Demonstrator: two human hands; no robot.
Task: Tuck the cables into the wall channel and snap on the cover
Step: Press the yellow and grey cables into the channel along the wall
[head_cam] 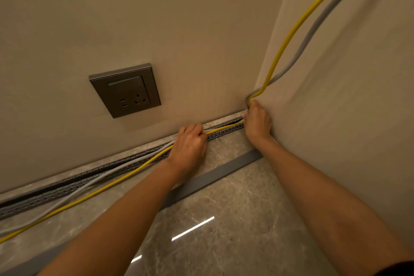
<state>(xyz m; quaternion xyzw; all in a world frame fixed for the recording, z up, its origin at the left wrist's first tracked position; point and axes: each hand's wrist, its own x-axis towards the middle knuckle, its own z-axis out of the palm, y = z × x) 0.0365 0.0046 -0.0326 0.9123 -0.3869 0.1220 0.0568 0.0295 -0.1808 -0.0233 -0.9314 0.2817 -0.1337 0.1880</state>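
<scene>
Both hands are closed on the cables: left hand (189, 141) presses them into the channel (226, 130), right hand (257, 121) pins the corner bend; the cover (215, 175) waits on the floor (235, 219).

floor (235, 219) is polished stone-look tile, grey-brown with pale veining, glossy enough to throw back bright light streaks. wall (156, 18) looks like matt beige paint, smooth and flat, while the surface on the right (347, 96) reads as cloth, soft with creases. socket plate (125, 89) has a brushed, metallic grey sheen. channel (67, 188) looks like dark grey plastic with slotted, comb-like sides. cover strip (212, 177) lying on the tile is plain matt grey plastic. yellow cable (289, 38) and grey cable (318, 22) both have smooth rubbery jackets with a slight sheen
</scene>
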